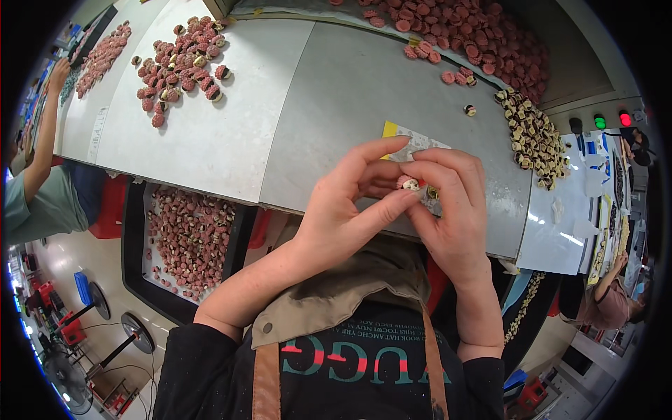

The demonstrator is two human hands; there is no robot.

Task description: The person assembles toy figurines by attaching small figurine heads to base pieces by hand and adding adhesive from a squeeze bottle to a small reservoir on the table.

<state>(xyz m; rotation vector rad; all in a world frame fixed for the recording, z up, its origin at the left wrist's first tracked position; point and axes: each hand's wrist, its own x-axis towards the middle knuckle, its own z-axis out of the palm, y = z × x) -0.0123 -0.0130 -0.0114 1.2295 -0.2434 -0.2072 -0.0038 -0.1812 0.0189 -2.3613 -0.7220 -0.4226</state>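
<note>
My two hands meet over the near edge of the grey metal table (308, 126). Between the thumb and fingers of my left hand (336, 210) is a small piece, ridged pink on one side and cream on the other (408, 183). My right hand (456, 217) is curled close by, its fingertips pinching a small cream-and-dark piece (432, 191), largely hidden by the fingers. Beneath my fingers lies a patterned sheet with a yellow edge (389, 129).
Pink ridged caps (483, 42) are heaped at the far right, above a pile of cream-and-dark pieces (528, 133). Joined pieces (182, 66) cluster at far left. A black tray (241, 234) of joined pieces sits below the table's left edge. Other people work at both sides.
</note>
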